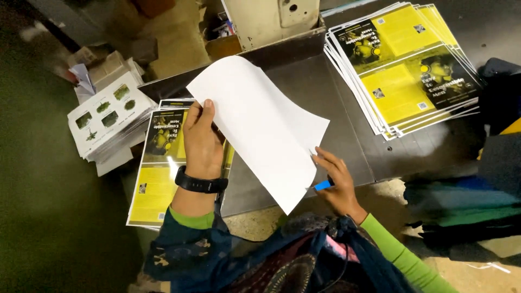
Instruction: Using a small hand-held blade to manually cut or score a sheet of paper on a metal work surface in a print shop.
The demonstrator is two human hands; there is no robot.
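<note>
Dark metal worktop (325, 103) underlies both hands. Left hand (202, 142) pinches the white sheet (260, 127) at its edge; right hand (339, 184), fingers curled around a blue tool (323, 185), touches its lower edge. Light, floppy, crease-prone paper: best gripped at opposite edges.

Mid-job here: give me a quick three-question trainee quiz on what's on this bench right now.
1. True or false: the left hand holds the white sheet by its edge.
2. What does the right hand hold besides the sheet's lower edge? A) scissors B) a small blue tool C) a roll of tape
3. Fill in: the far stack of yellow-and-black printed sheets lies on the dark ____.

Key
1. True
2. B
3. table
</note>
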